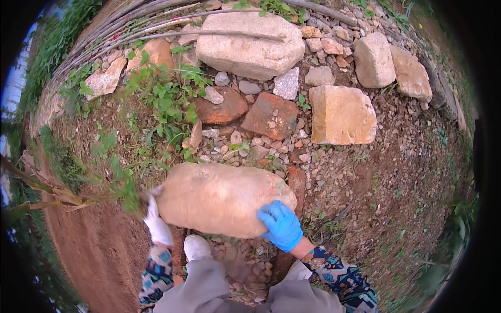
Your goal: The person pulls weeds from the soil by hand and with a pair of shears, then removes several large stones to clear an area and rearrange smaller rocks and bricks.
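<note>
A large oblong tan stone (223,199) lies across the view in front of my shoes, between my two hands. My left hand (157,221), in a white glove, grips its left end; the fingertips are blurred and partly behind the stone. With a blue glove on, my right hand (282,226) holds the near right side, fingers curled on the top face and thumb out of sight. An orange-red mark and a greenish patch show near the stone's right end. Whether the stone is raised or touching the ground I cannot tell.
Beyond the stone are two reddish brick pieces (272,116), a square yellowish block (343,115) and a big pale boulder (250,43) with a thin pole (242,34) across it. Leafy weeds (164,94) grow at left. Loose gravel (242,262) lies between my shoes.
</note>
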The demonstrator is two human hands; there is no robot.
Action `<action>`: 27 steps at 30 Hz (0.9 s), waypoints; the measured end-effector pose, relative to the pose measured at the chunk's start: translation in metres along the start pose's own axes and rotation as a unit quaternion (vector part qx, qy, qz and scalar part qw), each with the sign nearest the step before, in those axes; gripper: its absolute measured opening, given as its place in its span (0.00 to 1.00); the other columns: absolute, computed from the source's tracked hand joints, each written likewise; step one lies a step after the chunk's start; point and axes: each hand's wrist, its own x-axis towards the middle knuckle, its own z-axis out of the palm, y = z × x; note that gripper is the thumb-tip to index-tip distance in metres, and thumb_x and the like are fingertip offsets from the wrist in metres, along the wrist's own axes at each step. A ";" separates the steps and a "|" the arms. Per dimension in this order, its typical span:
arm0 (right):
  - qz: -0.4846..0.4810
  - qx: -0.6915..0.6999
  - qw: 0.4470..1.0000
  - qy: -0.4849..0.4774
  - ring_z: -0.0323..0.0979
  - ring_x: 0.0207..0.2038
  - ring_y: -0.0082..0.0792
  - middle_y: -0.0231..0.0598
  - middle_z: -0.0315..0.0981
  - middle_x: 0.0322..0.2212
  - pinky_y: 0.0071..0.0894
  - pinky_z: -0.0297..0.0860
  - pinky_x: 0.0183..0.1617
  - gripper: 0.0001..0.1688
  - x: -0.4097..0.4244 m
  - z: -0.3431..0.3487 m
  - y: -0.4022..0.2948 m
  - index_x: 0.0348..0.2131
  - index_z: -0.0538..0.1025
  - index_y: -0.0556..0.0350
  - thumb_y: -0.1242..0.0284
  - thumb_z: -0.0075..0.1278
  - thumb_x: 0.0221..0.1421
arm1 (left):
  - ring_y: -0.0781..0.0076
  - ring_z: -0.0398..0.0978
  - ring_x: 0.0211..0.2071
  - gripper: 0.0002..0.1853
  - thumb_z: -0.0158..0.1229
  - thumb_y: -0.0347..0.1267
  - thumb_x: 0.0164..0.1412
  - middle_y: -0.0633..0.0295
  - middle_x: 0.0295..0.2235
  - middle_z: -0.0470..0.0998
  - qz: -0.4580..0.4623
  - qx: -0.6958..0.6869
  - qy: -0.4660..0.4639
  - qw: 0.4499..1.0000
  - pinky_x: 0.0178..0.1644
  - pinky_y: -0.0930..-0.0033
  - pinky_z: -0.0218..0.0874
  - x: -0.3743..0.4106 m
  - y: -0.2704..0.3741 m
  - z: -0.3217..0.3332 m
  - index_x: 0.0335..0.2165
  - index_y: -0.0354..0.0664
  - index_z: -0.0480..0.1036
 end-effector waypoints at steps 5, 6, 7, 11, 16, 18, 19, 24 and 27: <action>-0.078 0.126 0.978 -0.150 0.66 0.37 0.41 0.36 0.66 0.32 0.35 0.67 0.40 0.28 0.011 -0.028 -0.017 0.38 0.71 0.49 0.59 0.59 0.34 | 0.68 0.67 0.45 0.15 0.48 0.27 0.60 0.58 0.47 0.69 0.085 0.328 0.161 0.927 0.49 0.68 0.60 -0.045 -0.087 -0.052 0.46 0.34 0.67; -0.122 0.173 0.968 -0.137 0.66 0.37 0.41 0.36 0.66 0.32 0.35 0.67 0.41 0.28 0.023 -0.040 -0.019 0.37 0.71 0.50 0.58 0.59 0.34 | 0.69 0.67 0.46 0.15 0.47 0.25 0.60 0.58 0.48 0.68 0.045 0.446 0.162 0.879 0.50 0.69 0.60 -0.049 -0.096 -0.055 0.46 0.33 0.67; -0.096 0.112 0.970 -0.194 0.66 0.39 0.41 0.38 0.66 0.34 0.36 0.66 0.43 0.28 0.040 -0.046 -0.020 0.39 0.70 0.52 0.60 0.58 0.38 | 0.67 0.67 0.46 0.15 0.46 0.26 0.61 0.55 0.47 0.69 0.099 0.535 0.134 0.828 0.51 0.66 0.59 -0.051 -0.097 -0.058 0.46 0.33 0.67; -0.031 -0.083 0.995 -0.038 0.60 0.50 0.47 0.51 0.60 0.47 0.38 0.62 0.52 0.40 0.157 -0.022 0.019 0.53 0.58 0.62 0.73 0.56 0.41 | 0.67 0.70 0.38 0.11 0.43 0.30 0.63 0.55 0.35 0.73 0.138 0.258 0.138 0.946 0.44 0.67 0.60 -0.048 -0.063 -0.053 0.37 0.35 0.69; 0.048 -0.193 0.975 -0.103 0.55 0.54 0.53 0.57 0.52 0.52 0.40 0.58 0.57 0.62 0.271 0.020 0.068 0.60 0.44 0.58 0.67 0.64 0.34 | 0.74 0.65 0.25 0.10 0.43 0.31 0.63 0.65 0.22 0.67 -0.003 0.172 0.186 0.967 0.36 0.70 0.58 -0.028 -0.003 -0.038 0.26 0.39 0.64; 0.079 -0.220 0.961 -0.146 0.53 0.55 0.55 0.60 0.50 0.53 0.41 0.56 0.59 0.67 0.285 0.028 0.072 0.61 0.41 0.56 0.65 0.66 0.30 | 0.75 0.64 0.24 0.09 0.44 0.31 0.63 0.65 0.21 0.65 0.007 0.139 0.185 0.973 0.36 0.70 0.58 -0.027 0.009 -0.033 0.26 0.40 0.63; 0.089 -0.227 0.957 -0.159 0.53 0.55 0.56 0.61 0.50 0.53 0.42 0.56 0.59 0.69 0.287 0.030 0.071 0.61 0.40 0.54 0.64 0.67 0.29 | 0.76 0.63 0.25 0.08 0.45 0.31 0.62 0.66 0.22 0.64 -0.016 0.079 0.195 0.977 0.37 0.70 0.58 -0.028 0.014 -0.032 0.27 0.41 0.62; 0.190 -0.229 0.949 -0.102 0.52 0.56 0.54 0.56 0.46 0.56 0.46 0.55 0.58 0.74 0.283 0.047 0.056 0.62 0.41 0.38 0.59 0.70 0.23 | 0.78 0.63 0.28 0.08 0.45 0.34 0.64 0.66 0.24 0.63 -0.005 0.033 0.161 0.986 0.41 0.72 0.58 -0.025 0.031 -0.031 0.34 0.39 0.62; 0.202 -0.245 0.943 -0.098 0.53 0.55 0.56 0.57 0.45 0.57 0.48 0.58 0.57 0.72 0.288 0.050 0.054 0.62 0.41 0.37 0.62 0.69 0.24 | 0.79 0.64 0.30 0.08 0.45 0.33 0.63 0.65 0.24 0.64 -0.001 0.029 0.129 0.991 0.42 0.73 0.57 -0.016 0.038 -0.027 0.34 0.39 0.61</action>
